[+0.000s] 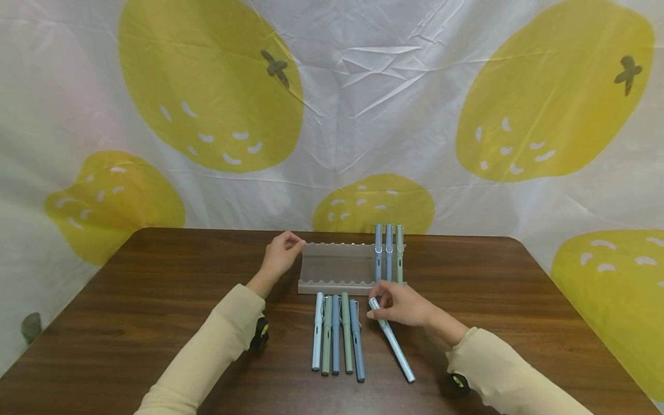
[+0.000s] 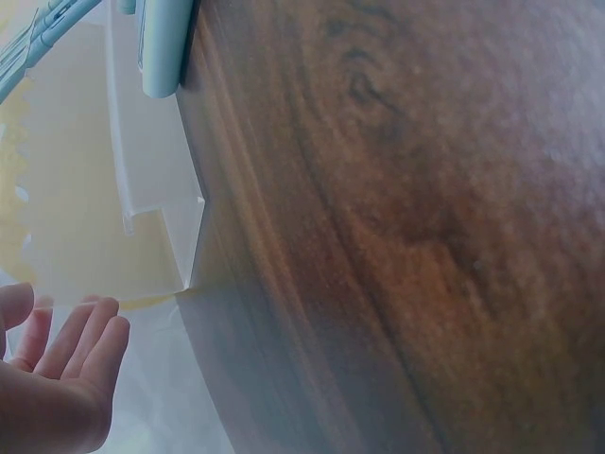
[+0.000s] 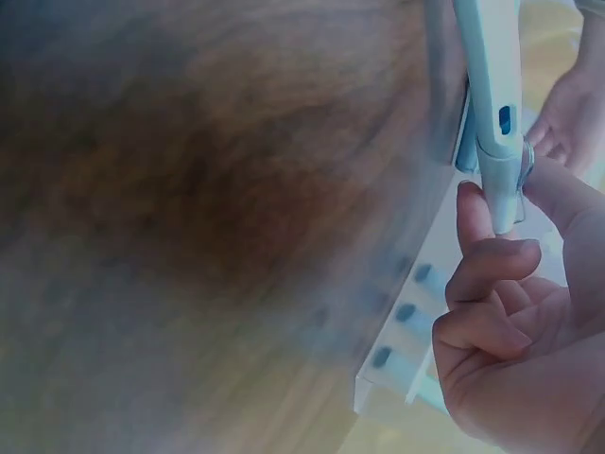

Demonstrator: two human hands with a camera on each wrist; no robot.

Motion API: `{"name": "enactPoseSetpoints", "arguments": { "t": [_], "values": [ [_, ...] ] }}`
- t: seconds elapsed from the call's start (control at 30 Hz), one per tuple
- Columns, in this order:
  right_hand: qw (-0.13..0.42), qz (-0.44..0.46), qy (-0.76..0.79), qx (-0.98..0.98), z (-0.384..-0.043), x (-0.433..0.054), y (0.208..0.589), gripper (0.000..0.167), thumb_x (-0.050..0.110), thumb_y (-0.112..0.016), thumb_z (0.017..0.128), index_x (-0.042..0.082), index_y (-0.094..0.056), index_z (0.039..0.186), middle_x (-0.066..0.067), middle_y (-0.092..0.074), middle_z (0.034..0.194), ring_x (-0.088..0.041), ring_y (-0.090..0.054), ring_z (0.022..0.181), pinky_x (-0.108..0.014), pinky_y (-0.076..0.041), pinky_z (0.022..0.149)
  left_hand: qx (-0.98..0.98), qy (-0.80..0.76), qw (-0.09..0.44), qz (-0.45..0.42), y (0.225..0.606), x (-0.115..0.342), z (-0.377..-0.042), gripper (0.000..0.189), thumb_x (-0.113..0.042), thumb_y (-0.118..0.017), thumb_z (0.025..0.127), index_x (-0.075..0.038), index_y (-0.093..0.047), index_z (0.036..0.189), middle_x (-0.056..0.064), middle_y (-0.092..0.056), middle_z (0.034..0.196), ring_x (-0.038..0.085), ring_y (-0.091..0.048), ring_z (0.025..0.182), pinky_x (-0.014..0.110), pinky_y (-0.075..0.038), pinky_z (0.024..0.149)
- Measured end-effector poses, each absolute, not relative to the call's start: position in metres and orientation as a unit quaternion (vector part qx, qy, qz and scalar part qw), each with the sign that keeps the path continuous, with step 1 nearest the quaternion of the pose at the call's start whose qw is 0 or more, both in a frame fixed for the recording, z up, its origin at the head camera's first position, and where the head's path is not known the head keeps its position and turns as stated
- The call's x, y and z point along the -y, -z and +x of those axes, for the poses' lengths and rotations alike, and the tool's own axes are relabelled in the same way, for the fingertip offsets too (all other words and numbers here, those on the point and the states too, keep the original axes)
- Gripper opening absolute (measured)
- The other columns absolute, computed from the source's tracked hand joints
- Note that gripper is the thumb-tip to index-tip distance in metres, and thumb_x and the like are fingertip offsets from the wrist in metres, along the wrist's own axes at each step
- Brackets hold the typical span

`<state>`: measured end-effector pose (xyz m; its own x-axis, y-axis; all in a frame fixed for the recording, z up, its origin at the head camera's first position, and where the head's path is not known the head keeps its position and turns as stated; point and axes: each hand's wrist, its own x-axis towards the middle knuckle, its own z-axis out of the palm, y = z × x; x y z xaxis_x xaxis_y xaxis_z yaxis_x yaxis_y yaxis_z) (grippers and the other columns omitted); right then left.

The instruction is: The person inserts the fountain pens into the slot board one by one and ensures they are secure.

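Observation:
My right hand pinches a pale blue pen near its clipped cap end, in front of the rack's right side. In the right wrist view, thumb and index finger hold the cap of this pale pen, and the other fingers curl loosely. A translucent pen rack with scalloped edges stands at the table's back. My left hand touches or nearly touches its left rear corner; the left wrist view shows that hand with fairly straight fingers. Two blue pens and one green pen lie in the rack's right-end slots.
In front of the rack, several pens in pale blue, green and blue lie side by side on the dark wooden table. A white cloth printed with yellow fruit hangs behind the table.

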<state>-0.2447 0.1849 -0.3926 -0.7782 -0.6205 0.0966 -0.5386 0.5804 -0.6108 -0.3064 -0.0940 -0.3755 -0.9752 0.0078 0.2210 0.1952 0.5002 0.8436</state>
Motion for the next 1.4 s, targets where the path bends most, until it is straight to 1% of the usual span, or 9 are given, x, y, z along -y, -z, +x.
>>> {"name": "enactPoseSetpoints", "arguments": {
  "t": [0.1,0.23,0.5,0.67,0.83,0.93,0.97,1.17,1.4],
  "values": [
    [0.071,-0.306,0.337,-0.888,-0.246,-0.186,0.389,0.025,0.026,-0.065,0.080,0.011,-0.053,0.096,0.007,-0.055,0.068,-0.008,-0.051,0.061,-0.027,-0.042,0.058,0.861,0.495,0.097,-0.061,0.375,0.094,-0.306,0.018,-0.018,-0.056,0.088,0.000,-0.058,0.092,0.014,-0.061,0.095,0.029,-0.055,0.096,0.042,-0.043,0.077],
    [0.077,-0.284,0.360,-0.886,-0.249,-0.188,0.383,0.027,0.025,-0.064,0.081,0.009,-0.055,0.100,0.005,-0.058,0.070,-0.011,-0.053,0.064,-0.029,-0.042,0.059,0.862,0.495,0.096,-0.060,0.375,0.094,-0.306,0.019,-0.019,-0.056,0.088,0.000,-0.058,0.092,0.014,-0.061,0.096,0.028,-0.055,0.095,0.041,-0.043,0.077],
    [0.043,-0.273,0.376,-0.885,-0.255,-0.192,0.374,0.023,0.021,-0.063,0.082,0.008,-0.056,0.099,0.003,-0.060,0.070,-0.013,-0.052,0.063,-0.029,-0.040,0.055,0.861,0.495,0.095,-0.061,0.374,0.094,-0.306,0.019,-0.019,-0.056,0.088,0.000,-0.058,0.092,0.014,-0.061,0.095,0.029,-0.055,0.095,0.042,-0.043,0.077],
    [0.047,-0.258,0.385,-0.885,-0.258,-0.191,0.365,0.023,0.017,-0.061,0.084,0.005,-0.054,0.103,0.001,-0.060,0.071,-0.014,-0.050,0.061,-0.030,-0.039,0.053,0.860,0.498,0.092,-0.059,0.374,0.094,-0.305,0.019,-0.019,-0.056,0.088,0.000,-0.058,0.092,0.014,-0.061,0.097,0.028,-0.055,0.097,0.042,-0.043,0.078],
    [0.050,-0.246,0.401,-0.881,-0.263,-0.190,0.359,0.024,0.012,-0.060,0.084,0.002,-0.052,0.105,-0.006,-0.061,0.074,-0.022,-0.049,0.056,-0.033,-0.040,0.049,0.859,0.502,0.088,-0.056,0.375,0.094,-0.305,0.019,-0.019,-0.056,0.088,-0.001,-0.058,0.092,0.014,-0.061,0.097,0.028,-0.055,0.097,0.042,-0.043,0.078],
    [0.047,-0.243,0.401,-0.882,-0.266,-0.191,0.354,0.025,0.014,-0.060,0.085,0.003,-0.052,0.106,-0.006,-0.061,0.076,-0.027,-0.050,0.056,-0.035,-0.041,0.046,0.859,0.501,0.088,-0.057,0.376,0.094,-0.305,0.019,-0.019,-0.055,0.088,-0.001,-0.058,0.092,0.013,-0.061,0.097,0.028,-0.055,0.097,0.042,-0.043,0.078],
    [0.043,-0.244,0.398,-0.883,-0.267,-0.191,0.352,0.025,0.016,-0.060,0.085,0.005,-0.052,0.107,-0.004,-0.061,0.077,-0.026,-0.051,0.057,-0.034,-0.041,0.046,0.859,0.501,0.087,-0.057,0.376,0.094,-0.305,0.019,-0.019,-0.055,0.088,-0.001,-0.058,0.093,0.013,-0.061,0.098,0.028,-0.054,0.097,0.042,-0.043,0.078],
    [0.019,-0.251,0.396,-0.883,-0.273,-0.192,0.345,0.027,0.024,-0.061,0.084,0.012,-0.054,0.107,0.000,-0.062,0.078,-0.028,-0.056,0.069,-0.034,-0.043,0.054,0.858,0.503,0.085,-0.055,0.377,0.094,-0.305,0.019,-0.020,-0.055,0.088,-0.001,-0.058,0.093,0.013,-0.061,0.098,0.028,-0.054,0.097,0.042,-0.043,0.078],
    [0.010,-0.238,0.397,-0.887,-0.278,-0.191,0.336,0.027,0.026,-0.060,0.085,0.015,-0.053,0.108,-0.001,-0.062,0.079,-0.034,-0.055,0.067,-0.035,-0.043,0.052,0.859,0.501,0.084,-0.058,0.376,0.095,-0.305,0.020,-0.021,-0.055,0.088,-0.001,-0.058,0.093,0.013,-0.060,0.098,0.028,-0.054,0.097,0.042,-0.043,0.078]
  ]
}}
